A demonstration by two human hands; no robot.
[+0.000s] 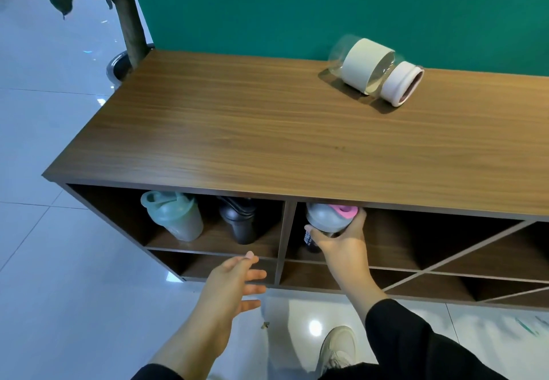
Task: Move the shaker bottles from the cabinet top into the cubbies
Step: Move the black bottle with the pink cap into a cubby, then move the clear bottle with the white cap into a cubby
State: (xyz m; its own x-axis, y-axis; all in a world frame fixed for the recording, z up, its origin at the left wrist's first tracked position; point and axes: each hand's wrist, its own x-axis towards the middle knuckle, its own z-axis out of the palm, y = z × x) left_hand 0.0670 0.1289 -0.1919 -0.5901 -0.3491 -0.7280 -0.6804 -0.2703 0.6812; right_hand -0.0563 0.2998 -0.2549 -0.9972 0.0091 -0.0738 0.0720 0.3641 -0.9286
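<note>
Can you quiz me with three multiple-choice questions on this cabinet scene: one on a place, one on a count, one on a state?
1. Where is the bottle with the pink spout?
A. on the cabinet top
B. in the upper middle cubby
C. on the floor

2. How many bottles stand in the upper left cubby?
A. one
B. two
C. four

3. How is the clear bottle on the cabinet top?
A. lying on its side
B. upright
C. upside down

Answers:
1 B: the right hand holds the pink-spout bottle inside that cubby.
2 B: a pale green bottle and a black bottle stand there.
3 A: the clear bottle lies flat on the cabinet top.
</note>
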